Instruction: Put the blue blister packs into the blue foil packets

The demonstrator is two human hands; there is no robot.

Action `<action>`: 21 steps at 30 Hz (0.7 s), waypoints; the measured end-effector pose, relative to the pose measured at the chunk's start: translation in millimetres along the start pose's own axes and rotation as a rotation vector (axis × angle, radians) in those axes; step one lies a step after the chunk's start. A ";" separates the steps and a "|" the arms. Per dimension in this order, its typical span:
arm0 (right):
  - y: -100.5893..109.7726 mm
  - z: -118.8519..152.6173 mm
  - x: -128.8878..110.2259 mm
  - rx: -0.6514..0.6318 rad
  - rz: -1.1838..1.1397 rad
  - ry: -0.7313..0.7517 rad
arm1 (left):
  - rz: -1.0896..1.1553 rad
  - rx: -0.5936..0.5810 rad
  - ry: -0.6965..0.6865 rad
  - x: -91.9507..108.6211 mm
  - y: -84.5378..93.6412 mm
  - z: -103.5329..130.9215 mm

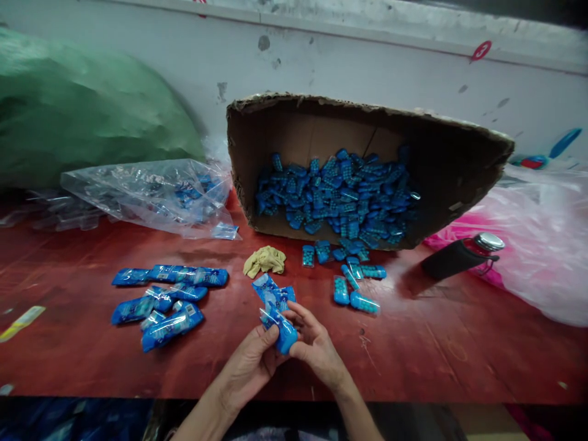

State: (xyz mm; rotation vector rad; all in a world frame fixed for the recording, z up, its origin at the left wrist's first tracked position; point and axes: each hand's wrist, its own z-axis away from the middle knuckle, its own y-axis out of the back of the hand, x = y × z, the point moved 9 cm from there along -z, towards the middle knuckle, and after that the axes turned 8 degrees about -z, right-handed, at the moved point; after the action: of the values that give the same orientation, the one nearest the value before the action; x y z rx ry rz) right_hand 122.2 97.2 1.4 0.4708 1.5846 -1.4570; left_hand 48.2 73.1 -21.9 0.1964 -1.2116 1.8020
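Near the front edge of the red table, my left hand (257, 358) is closed on a blue packet (285, 334), its thumb pressed on the wrapper. From the right, the fingers and thumb of my right hand (316, 346) are round the same packet's other side. Just beyond it lie flat blue wrappers (265, 286). Several filled blue packets (172, 324) lie in a loose group to the left. Small blue containers (340, 290) with clear sides are scattered at the right, in front of a tilted cardboard box (459, 165) holding a heap of them.
A crumpled yellowish cloth (265, 261) lies mid-table. A black bottle (452, 260) stands right of the box, beside pink and clear plastic (528, 251). At the left are a clear bag (119, 190), a large green sack (87, 110) and a yellow strip (22, 323).
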 end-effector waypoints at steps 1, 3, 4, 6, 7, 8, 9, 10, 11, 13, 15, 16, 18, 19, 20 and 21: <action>-0.9 0.3 -0.2 -0.001 0.001 -0.002 | -0.001 0.024 -0.003 -0.3 0.6 0.4; -2.6 1.6 -0.5 -0.007 0.002 -0.004 | -0.008 0.055 0.000 -1.8 0.1 1.5; -3.2 2.5 -0.5 -0.012 0.002 -0.004 | -0.011 0.065 0.002 -2.7 -0.8 2.3; -3.4 4.7 -0.2 -0.024 0.013 -0.002 | -0.017 0.084 0.003 -4.0 -3.2 4.6; -2.7 5.8 0.2 -0.027 0.027 0.000 | -0.022 0.096 0.002 -4.4 -4.2 6.0; -1.3 6.7 0.7 -0.027 0.042 0.001 | -0.028 0.106 0.000 -4.4 -5.0 7.4; 0.4 7.4 1.1 -0.024 0.054 0.002 | -0.035 0.114 -0.001 -4.0 -5.5 8.7; 2.1 7.6 1.6 -0.020 0.061 0.000 | -0.047 0.116 0.005 -3.8 -5.8 9.8; 3.4 7.5 2.1 -0.019 0.058 -0.003 | -0.059 0.112 0.015 -3.6 -5.9 10.5; 3.4 6.3 2.5 -0.036 0.025 -0.010 | -0.076 0.082 0.040 -2.9 -5.4 10.9; 1.1 4.3 1.7 -0.063 -0.022 -0.008 | -0.073 0.036 0.055 -2.0 -5.0 10.2; -0.2 3.3 1.5 -0.071 -0.040 -0.008 | -0.063 0.018 0.055 -1.6 -4.7 9.7; -2.3 1.8 3.0 -0.074 -0.061 -0.021 | -0.039 0.018 0.034 -0.9 -3.5 8.8; -2.9 1.4 4.7 -0.069 -0.064 -0.034 | -0.029 0.037 0.017 -0.9 -2.6 8.5; -3.1 1.3 6.7 -0.060 -0.060 -0.048 | -0.022 0.065 -0.001 -1.2 -1.7 8.4; -2.7 1.5 8.6 -0.046 -0.050 -0.060 | -0.018 0.098 -0.017 -1.8 -1.1 8.5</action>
State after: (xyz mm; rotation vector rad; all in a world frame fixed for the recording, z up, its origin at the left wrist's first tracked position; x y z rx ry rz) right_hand 116.2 92.7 -3.7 0.3598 1.5891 -1.4553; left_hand 47.1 65.4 -18.0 0.2783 -1.1309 1.8491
